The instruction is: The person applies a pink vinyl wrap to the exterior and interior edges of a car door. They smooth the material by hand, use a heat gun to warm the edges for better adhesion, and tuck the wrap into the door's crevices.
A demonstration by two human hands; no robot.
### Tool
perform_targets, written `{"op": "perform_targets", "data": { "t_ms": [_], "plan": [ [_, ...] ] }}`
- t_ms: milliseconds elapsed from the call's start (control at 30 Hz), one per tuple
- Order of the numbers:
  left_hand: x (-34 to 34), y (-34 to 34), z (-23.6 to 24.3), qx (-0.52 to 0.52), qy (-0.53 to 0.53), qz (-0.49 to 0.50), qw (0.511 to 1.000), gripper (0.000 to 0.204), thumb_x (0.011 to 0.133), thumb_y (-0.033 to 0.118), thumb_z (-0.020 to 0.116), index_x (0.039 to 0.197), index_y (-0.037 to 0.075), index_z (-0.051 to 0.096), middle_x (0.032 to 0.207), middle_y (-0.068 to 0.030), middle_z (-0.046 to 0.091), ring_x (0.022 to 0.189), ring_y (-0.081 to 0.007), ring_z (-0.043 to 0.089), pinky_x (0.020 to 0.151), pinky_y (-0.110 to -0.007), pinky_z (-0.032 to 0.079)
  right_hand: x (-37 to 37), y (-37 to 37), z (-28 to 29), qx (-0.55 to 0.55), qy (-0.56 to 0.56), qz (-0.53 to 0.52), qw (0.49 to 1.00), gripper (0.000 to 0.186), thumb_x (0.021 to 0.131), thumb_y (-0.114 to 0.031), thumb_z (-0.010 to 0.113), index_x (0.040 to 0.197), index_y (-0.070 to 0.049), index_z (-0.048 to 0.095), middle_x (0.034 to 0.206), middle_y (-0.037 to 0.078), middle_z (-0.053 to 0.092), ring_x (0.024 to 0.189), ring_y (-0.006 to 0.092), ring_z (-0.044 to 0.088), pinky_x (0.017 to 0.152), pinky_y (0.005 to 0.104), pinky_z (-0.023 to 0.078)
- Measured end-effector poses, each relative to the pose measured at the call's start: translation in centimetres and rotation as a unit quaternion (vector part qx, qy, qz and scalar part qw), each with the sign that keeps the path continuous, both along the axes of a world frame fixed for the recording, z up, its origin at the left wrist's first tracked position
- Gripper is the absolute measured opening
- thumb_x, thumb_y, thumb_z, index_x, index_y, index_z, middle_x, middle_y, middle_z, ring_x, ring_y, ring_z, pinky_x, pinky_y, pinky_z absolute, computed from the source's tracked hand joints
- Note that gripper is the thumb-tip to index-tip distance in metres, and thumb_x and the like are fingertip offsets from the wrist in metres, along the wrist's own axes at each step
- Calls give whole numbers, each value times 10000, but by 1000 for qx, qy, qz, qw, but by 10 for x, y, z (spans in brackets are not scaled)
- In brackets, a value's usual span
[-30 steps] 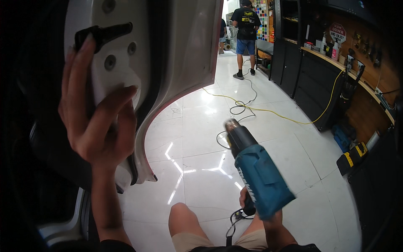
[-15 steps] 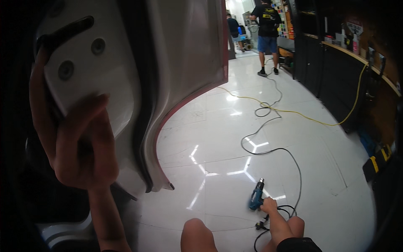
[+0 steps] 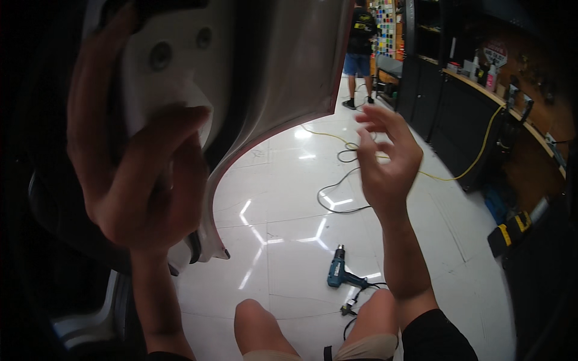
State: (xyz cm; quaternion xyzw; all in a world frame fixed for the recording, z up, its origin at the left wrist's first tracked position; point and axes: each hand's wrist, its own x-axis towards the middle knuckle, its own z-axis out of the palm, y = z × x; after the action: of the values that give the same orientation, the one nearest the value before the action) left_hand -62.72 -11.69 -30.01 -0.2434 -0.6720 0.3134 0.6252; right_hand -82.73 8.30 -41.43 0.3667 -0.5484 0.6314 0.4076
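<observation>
A pale car door (image 3: 301,66) with a red outer edge hangs open at the left. My left hand (image 3: 150,192) is at its end face, fingers along one side and thumb on the other; the grip is partly blurred. Two round bolts (image 3: 161,55) sit in that face above the thumb. My right hand (image 3: 390,159) is raised right of the door, holding nothing, its fingers curved and apart from the thumb. Below it a teal heat gun (image 3: 337,271) lies on the floor, nozzle pointing away from me, beside a cable plug (image 3: 348,308).
A black cable (image 3: 328,204) and a yellow cord (image 3: 448,177) trail over the glossy white floor (image 3: 289,283). Dark cabinets (image 3: 466,120) under a wooden worktop (image 3: 469,81) line the right side. Another person (image 3: 359,54) stands at the back. A black-and-yellow case (image 3: 509,234) is at far right.
My right hand has let go of the heat gun on the floor and risen beside the door. The view has shifted, and my left hand remains at the door.
</observation>
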Motion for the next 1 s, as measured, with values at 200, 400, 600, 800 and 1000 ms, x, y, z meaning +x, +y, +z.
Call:
{"op": "perform_targets", "data": {
  "t_ms": [200, 400, 600, 800, 1000],
  "plan": [
    [-15, -25, 1, -30, 48, -47, 997, 236, 738, -16, 775, 923, 128, 756, 1439, -194, 607, 1383, -452, 529, 1110, -549, 508, 25, -34, 25, 96, 6, -148, 984, 252, 810, -150, 784, 997, 4, 715, 734, 101, 726, 681, 226, 743, 662, 331, 572],
    [-19, 2, -17, 95, 51, -112, 988, 237, 732, 34, 836, 895, 185, 752, 1451, -114, 629, 1415, -385, 522, 1134, -478, 465, 32, -29, 45, 179, -43, -265, 946, 241, 885, -245, 767, 818, -23, 700, 618, 82, 686, 575, 225, 720, 604, 348, 560],
    [-20, -5, -18, 101, 58, -130, 985, 226, 735, 66, 873, 881, 197, 761, 1457, -93, 631, 1421, -365, 520, 1129, -463, 466, 35, -35, 54, 233, 20, -320, 918, 322, 889, -319, 775, 768, -38, 676, 584, 90, 657, 542, 251, 705, 593, 372, 564],
    [-11, 10, -20, 112, 30, -95, 989, 251, 720, 73, 890, 909, 196, 781, 1452, -66, 639, 1423, -358, 519, 1127, -474, 466, 46, -25, 63, 313, 66, -373, 871, 246, 898, -247, 749, 802, -37, 666, 594, 112, 650, 563, 281, 714, 556, 373, 559],
    [-45, -47, -6, -38, 166, -64, 983, 264, 711, 69, 899, 916, 191, 784, 1451, -69, 639, 1422, -359, 522, 1122, -502, 470, 51, -24, 68, 352, 39, -375, 857, 139, 912, -144, 713, 828, -38, 682, 665, 127, 691, 612, 294, 731, 587, 396, 572]
  ]
}}
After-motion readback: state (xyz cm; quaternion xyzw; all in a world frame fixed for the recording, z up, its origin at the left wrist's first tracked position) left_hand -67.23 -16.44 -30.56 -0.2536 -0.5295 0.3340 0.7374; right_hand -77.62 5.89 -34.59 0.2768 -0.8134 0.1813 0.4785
